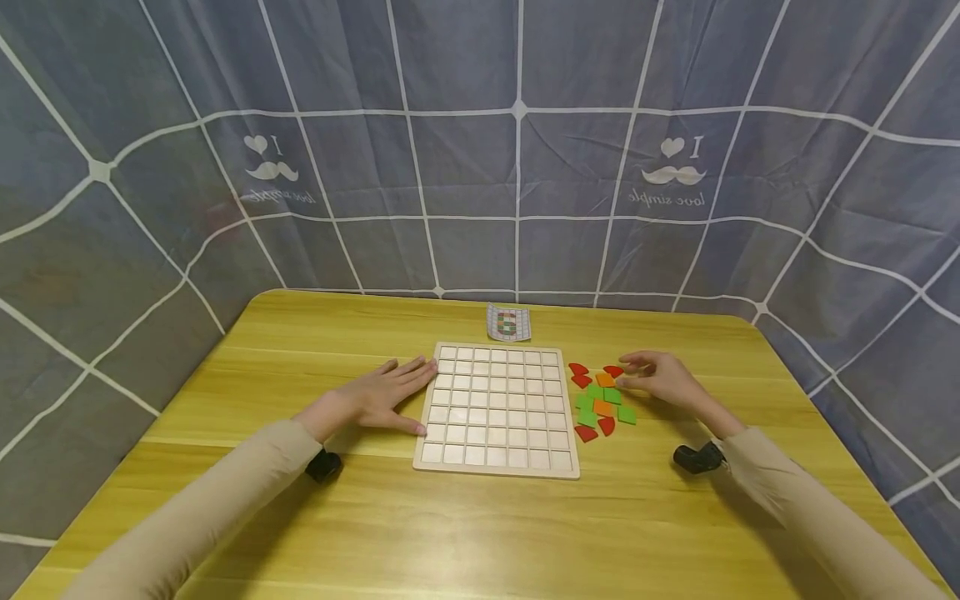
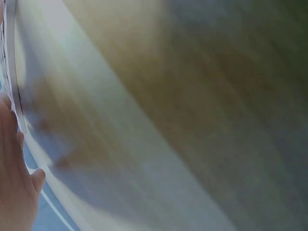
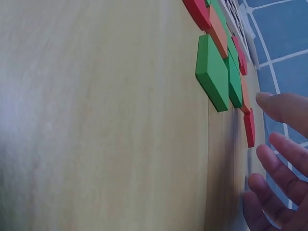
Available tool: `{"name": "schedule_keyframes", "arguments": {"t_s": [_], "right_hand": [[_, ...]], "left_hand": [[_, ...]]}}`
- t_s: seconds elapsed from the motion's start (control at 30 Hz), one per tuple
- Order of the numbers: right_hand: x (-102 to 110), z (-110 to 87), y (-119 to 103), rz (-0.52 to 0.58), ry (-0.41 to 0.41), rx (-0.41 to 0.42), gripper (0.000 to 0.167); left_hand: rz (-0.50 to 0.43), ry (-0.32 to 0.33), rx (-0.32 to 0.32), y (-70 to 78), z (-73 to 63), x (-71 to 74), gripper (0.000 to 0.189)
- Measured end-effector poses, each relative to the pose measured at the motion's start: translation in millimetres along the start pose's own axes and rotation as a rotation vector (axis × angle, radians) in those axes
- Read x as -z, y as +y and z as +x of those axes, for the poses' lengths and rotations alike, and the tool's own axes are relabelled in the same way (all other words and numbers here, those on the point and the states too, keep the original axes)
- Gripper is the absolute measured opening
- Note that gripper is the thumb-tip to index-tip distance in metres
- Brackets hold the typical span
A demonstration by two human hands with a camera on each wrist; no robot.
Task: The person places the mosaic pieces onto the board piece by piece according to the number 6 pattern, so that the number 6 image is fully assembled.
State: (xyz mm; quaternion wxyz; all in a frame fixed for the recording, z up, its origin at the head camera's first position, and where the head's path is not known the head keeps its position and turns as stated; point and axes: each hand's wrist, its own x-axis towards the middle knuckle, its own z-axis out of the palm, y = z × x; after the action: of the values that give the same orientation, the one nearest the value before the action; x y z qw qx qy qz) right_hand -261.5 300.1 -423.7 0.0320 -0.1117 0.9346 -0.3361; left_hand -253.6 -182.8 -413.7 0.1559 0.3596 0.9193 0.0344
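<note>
1. While my left hand (image 1: 386,396) lies palm down with its fingers spread, its fingertips and thumb touch the left rim of a pale wooden square board (image 1: 495,412) divided into a grid of square cells.
2. My right hand (image 1: 662,379), fingers loosely bent and thumb held apart, grips nothing; it is just beside the far right of the loose pieces. Whether it touches one I cannot tell.
3. The loose pieces lie on the table to the right of the board: flat green squares (image 1: 626,415), flat orange squares (image 1: 603,408) and flat red quarter-round pieces (image 1: 606,426), grouped closely, some touching.
4. A small paper card (image 1: 508,323) printed with a coloured pattern lies just beyond the board's far edge.
5. The yellow wood-grain table (image 1: 480,533) supports everything; behind it hangs a grey-blue curtain (image 1: 465,167) with white lines.
</note>
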Motion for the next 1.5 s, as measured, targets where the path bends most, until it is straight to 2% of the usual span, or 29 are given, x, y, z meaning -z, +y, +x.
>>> {"name": "schedule_keyframes", "arguments": {"t_s": [0.37, 0.6, 0.77, 0.97, 1.13, 1.27, 1.37, 1.5], "right_hand": [[-1, 5.5, 2, 0.016, -0.010, 0.016, 0.051], [-3, 10.7, 4, 0.009, -0.026, 0.054, 0.048], [-3, 14.9, 6, -0.019, -0.042, 0.081, 0.044], [-2, 18.8, 6, -0.041, -0.066, 0.147, 0.038], [-2, 22.1, 6, -0.046, -0.059, 0.258, 0.031], [-3, 25.1, 4, -0.085, -0.077, 0.252, 0.029], [-3, 26.3, 1, -0.118, -0.108, 0.219, 0.030], [-3, 26.7, 0, -0.130, -0.129, 0.226, 0.028]], "left_hand": [[0.035, -0.029, -0.017, -1.2, 5.7, -1.1, 0.105], [0.042, -0.032, -0.049, 0.9, 7.2, 1.2, 0.106], [0.046, -0.033, -0.048, 0.0, 9.7, -0.6, 0.107], [0.039, -0.036, -0.040, 0.2, 10.4, -1.4, 0.109], [0.036, -0.036, -0.041, 0.1, 10.3, -1.6, 0.109], [0.031, -0.037, -0.041, 0.7, 9.6, -0.4, 0.109], [0.028, -0.040, -0.040, 1.7, 9.2, 0.5, 0.108], [0.031, -0.045, -0.040, 1.8, 9.2, 0.5, 0.108]]}}
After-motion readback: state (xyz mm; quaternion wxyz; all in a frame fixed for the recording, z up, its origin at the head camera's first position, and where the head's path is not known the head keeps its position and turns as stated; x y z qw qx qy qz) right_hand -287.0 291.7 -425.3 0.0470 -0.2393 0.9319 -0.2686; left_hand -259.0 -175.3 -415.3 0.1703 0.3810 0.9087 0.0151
